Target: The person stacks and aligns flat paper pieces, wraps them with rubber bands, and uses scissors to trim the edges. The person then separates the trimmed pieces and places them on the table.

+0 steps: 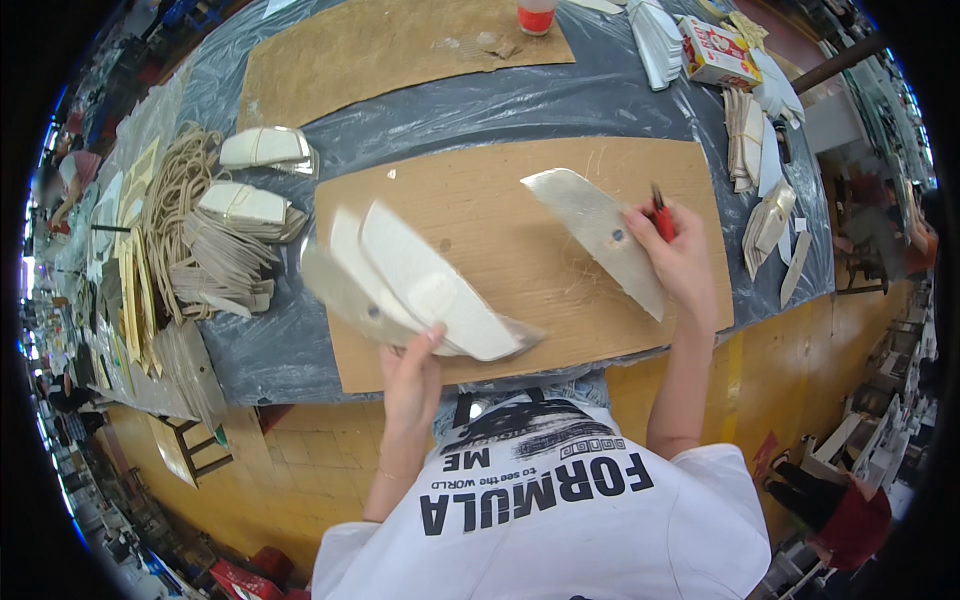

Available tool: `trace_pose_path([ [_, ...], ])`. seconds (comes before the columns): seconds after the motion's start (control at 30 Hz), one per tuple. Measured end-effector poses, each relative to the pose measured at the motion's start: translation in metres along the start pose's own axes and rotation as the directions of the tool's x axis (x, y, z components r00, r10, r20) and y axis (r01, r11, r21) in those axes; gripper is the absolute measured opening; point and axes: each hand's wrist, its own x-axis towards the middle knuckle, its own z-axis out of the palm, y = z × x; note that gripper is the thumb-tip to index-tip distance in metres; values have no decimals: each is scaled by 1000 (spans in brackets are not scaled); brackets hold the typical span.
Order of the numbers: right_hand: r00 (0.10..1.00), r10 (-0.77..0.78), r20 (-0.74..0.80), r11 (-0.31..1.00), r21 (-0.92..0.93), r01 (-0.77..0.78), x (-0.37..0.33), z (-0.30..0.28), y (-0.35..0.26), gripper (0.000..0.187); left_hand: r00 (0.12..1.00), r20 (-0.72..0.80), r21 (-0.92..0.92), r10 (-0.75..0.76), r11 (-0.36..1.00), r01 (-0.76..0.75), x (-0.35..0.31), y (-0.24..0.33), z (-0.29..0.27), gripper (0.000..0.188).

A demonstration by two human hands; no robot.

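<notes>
My left hand (410,372) is closed on the lower edge of several curved off-white fabric panels (435,290), which are fanned out and blurred by motion. A single similar panel (590,222) is in my right hand (682,258), pinched at its right edge, with a dark round spot near its middle. The same hand also grips a small red-handled tool (662,218) with a dark pointed tip, too small to name its kind. Both hands are above a brown cardboard sheet (480,185), where loose threads (585,275) lie near the single panel.
Tied bundles of white panels (262,147) and a heap of beige strips (215,255) lie at left. More bundles (768,228) and a printed box (718,55) are at right. A red-and-white cup (536,15) stands on the far cardboard (380,55). Another person (850,520) is at lower right.
</notes>
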Motion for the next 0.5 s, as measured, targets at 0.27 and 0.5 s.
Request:
trace_pose_path([
  [0.27,894,-143,424,959,-163,231,29,41,-28,20,899,45,17,-435,900,435,-28,-18,3,36],
  [0.5,807,-353,474,813,-272,515,38,32,-38,12,853,35,315,-521,815,485,-22,-9,5,38],
])
